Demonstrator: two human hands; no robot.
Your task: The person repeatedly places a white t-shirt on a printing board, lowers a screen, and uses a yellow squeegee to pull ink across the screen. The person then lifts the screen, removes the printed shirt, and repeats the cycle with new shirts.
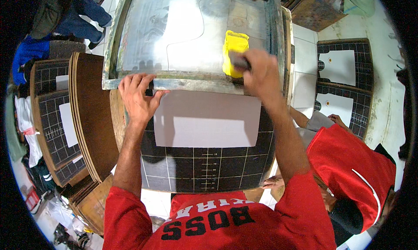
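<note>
My left hand [137, 95] grips the near rail of a raised metal-framed screen [191, 82], fingers curled over its top. My right hand [257, 73] holds a dark-handled tool [238, 60] at a yellow patch [235, 40] of thick, paint-like material on the screen's right part; the tool's working end is hard to make out. A white sheet [204, 115] lies below the frame on a black gridded board [235, 163], with shadows across it.
Stacked brown boards [93, 119] stand at left beside gridded boards [52, 119] and heaped cloth [28, 132]. More gridded boards [361, 71] with white sheets are at right. A person in red [348, 171] is low at my right. A brown cabinet [318, 10] stands at back right.
</note>
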